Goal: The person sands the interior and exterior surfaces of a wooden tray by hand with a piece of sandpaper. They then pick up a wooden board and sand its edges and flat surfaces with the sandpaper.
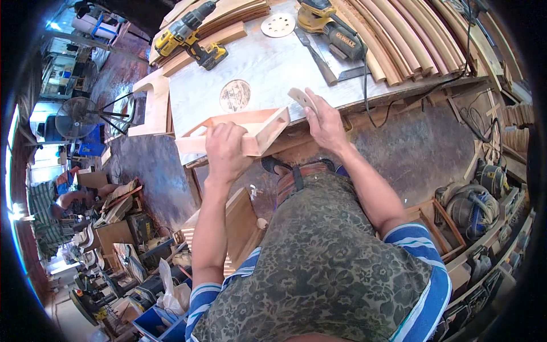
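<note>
My left hand [226, 149] is closed around the near side of a shallow wooden box frame [268, 137], which is tilted at the front edge of the workbench. The frame has a cut-out slot in its right end. My right hand [328, 122] is raised just right of the frame, apart from it. Between its thumb and fingers is a thin, bent sanding disc [300, 100] with holes. Another round sanding disc [278, 25] with holes lies flat on the bench. The palm of my left hand and its grip underneath are hidden.
The workbench [194, 102] carries a yellow drill [185, 40], an orbital sander [336, 35] with a black cord, a chisel-like tool [315, 56], a square [352, 73] and stacked curved wood strips [407, 40]. A fan [77, 118] stands left; a wooden frame [436, 228] lies right.
</note>
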Motion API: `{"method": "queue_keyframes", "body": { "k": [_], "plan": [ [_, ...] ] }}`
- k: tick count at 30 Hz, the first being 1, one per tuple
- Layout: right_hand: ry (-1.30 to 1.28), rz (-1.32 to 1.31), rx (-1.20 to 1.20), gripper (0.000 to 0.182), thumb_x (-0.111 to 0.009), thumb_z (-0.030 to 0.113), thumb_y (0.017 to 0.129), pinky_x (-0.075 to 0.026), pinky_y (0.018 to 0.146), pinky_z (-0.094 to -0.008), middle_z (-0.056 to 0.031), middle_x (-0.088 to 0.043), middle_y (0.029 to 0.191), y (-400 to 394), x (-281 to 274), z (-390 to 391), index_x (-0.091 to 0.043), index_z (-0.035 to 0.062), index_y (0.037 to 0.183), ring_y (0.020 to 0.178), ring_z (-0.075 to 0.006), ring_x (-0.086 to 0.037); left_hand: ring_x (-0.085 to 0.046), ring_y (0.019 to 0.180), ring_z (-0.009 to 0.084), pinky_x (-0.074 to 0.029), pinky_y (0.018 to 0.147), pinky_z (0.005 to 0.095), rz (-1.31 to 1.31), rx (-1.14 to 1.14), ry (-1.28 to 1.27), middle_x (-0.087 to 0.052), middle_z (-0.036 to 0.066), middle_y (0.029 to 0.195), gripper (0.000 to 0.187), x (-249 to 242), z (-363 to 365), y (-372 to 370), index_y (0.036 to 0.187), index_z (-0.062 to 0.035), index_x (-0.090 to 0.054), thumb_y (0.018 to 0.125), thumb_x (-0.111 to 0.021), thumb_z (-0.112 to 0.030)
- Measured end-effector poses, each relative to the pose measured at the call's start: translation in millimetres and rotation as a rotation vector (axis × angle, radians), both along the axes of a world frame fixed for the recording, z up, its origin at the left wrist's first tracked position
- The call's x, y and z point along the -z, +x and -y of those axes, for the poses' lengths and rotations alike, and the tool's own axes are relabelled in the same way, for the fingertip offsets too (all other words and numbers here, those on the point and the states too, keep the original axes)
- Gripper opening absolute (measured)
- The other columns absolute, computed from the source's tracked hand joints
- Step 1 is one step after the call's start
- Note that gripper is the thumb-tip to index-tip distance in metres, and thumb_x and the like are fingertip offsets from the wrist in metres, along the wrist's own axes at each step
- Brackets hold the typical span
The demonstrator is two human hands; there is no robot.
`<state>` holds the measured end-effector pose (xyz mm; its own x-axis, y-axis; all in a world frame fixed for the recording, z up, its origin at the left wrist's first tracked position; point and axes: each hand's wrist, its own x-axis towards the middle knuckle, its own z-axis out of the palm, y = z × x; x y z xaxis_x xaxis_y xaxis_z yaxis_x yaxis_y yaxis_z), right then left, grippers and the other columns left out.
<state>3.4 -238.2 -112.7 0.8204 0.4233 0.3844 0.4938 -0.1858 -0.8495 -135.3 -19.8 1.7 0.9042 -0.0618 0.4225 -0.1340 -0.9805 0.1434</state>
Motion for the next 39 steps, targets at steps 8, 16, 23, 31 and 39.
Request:
{"method": "queue_keyframes", "body": {
  "k": [8, 16, 23, 31, 39],
  "plan": [
    [0.050, 0.477, -0.114, 0.055, -0.065, -0.004, 0.088, -0.055, 0.106, -0.0449, -0.0234, -0.072, 0.128, 15, -91, 27, -0.062, -0.0015, 0.142, 0.122, -0.0419, -0.068, -0.059, 0.074, 0.0336, -0.042, 0.070, 0.0450, 0.167, 0.092, -0.163, -0.058, 0.011, 0.078, 0.032, -19, 20, 18, 0.085, -0.0066, -0.060, 0.068, -0.086, -0.015],
    [-0.047, 0.324, -0.229, 0.060, -0.055, -0.011, 0.086, -0.043, 0.123, -0.0511, -0.0250, -0.062, 0.148, -28, -78, 16, -0.059, -0.0010, 0.145, 0.139, -0.0402, -0.060, -0.061, 0.067, 0.0317, -0.044, 0.063, 0.0451, 0.181, 0.103, -0.095, -0.056, 0.010, 0.071, 0.030, -3, 38, 30, 0.080, -0.0084, -0.060, 0.069, -0.085, -0.019],
    [-0.246, 0.324, -0.137, 0.045, -0.056, -0.002, 0.092, -0.036, 0.121, -0.0652, -0.0263, -0.066, 0.139, 7, -48, 25, -0.063, -0.0029, 0.136, 0.139, -0.0438, -0.057, -0.062, 0.069, 0.0305, -0.045, 0.065, 0.0444, 0.223, 0.135, -0.115, -0.058, 0.008, 0.072, 0.029, 10, 40, 29, 0.080, -0.0095, -0.062, 0.073, -0.085, -0.025],
    [-0.291, 0.337, -0.110, 0.044, -0.054, 0.002, 0.094, -0.037, 0.120, -0.0671, -0.0261, -0.063, 0.144, 22, -41, 22, -0.064, -0.0025, 0.136, 0.137, -0.0469, -0.058, -0.062, 0.069, 0.0311, -0.046, 0.065, 0.0443, 0.230, 0.095, -0.110, -0.058, 0.009, 0.072, 0.032, 10, 33, 28, 0.082, -0.0089, -0.062, 0.072, -0.087, -0.027],
    [-0.195, 0.451, -0.137, 0.043, -0.058, 0.000, 0.092, -0.048, 0.113, -0.0572, -0.0259, -0.066, 0.139, -10, -78, 17, -0.065, -0.0041, 0.134, 0.135, -0.0447, -0.060, -0.061, 0.068, 0.0311, -0.045, 0.065, 0.0437, 0.229, 0.125, -0.130, -0.059, 0.009, 0.073, 0.030, -1, 37, 27, 0.084, -0.0081, -0.063, 0.071, -0.085, -0.024]
  ]
}}
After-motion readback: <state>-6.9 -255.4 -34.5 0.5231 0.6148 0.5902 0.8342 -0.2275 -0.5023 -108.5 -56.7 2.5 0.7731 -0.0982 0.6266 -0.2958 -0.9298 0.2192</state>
